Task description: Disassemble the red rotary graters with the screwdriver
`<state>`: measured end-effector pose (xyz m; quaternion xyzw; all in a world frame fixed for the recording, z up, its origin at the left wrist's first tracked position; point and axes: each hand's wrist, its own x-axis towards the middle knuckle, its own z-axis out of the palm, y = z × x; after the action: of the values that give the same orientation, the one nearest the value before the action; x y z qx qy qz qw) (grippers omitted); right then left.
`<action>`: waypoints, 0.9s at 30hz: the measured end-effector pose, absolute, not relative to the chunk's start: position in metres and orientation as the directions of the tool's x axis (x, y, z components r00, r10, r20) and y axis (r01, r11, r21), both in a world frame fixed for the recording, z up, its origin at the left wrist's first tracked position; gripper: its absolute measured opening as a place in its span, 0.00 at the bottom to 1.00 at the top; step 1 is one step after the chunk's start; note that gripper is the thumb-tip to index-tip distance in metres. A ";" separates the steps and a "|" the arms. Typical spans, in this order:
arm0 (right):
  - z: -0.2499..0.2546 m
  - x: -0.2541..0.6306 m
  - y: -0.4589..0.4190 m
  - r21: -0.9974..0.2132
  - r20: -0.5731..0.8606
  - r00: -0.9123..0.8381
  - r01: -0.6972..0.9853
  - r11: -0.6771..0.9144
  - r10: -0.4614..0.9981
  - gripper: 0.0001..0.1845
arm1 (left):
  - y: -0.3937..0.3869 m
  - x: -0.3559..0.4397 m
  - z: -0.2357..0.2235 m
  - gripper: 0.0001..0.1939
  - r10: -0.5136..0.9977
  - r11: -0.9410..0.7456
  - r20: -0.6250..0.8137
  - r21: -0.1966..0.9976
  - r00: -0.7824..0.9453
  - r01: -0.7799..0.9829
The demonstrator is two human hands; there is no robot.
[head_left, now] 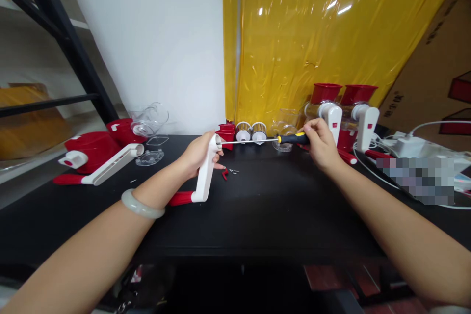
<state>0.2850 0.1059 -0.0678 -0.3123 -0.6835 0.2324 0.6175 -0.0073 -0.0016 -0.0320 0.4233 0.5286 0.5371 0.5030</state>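
Note:
My left hand [200,154] is closed around the hub end of a white crank handle [205,176], which hangs down tilted with its red grip [181,198] at the bottom left. Between the fingers of my right hand [322,144] is a screwdriver [294,138] with a black and yellow grip. Its long metal shaft lies level and points left, with the tip at the opening of the crank's hub. Whether the tip touches a screw inside cannot be seen. Just behind the crank, a small red part [224,174] and several small screws [234,171] lie on the black table [279,216].
Assembled red and white rotary graters [333,113] stand at the right beside white cables and a power strip [408,147]. Two grater drums [259,132] and red parts [225,133] sit at the back. Leftward are red housings [97,147], another crank [114,166] and clear plastic pieces [150,158].

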 end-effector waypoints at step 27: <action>-0.056 0.282 0.092 -0.634 0.738 -0.165 0.163 0.756 0.655 0.18 | 0.005 -0.017 -0.036 0.13 0.973 0.000 -0.017 0.997 -0.230 -0.073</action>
<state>0.2820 0.0922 -0.0560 -0.2788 -0.7334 0.2108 0.5830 -0.0167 0.0047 -0.0357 0.4180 0.5384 0.5702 0.4585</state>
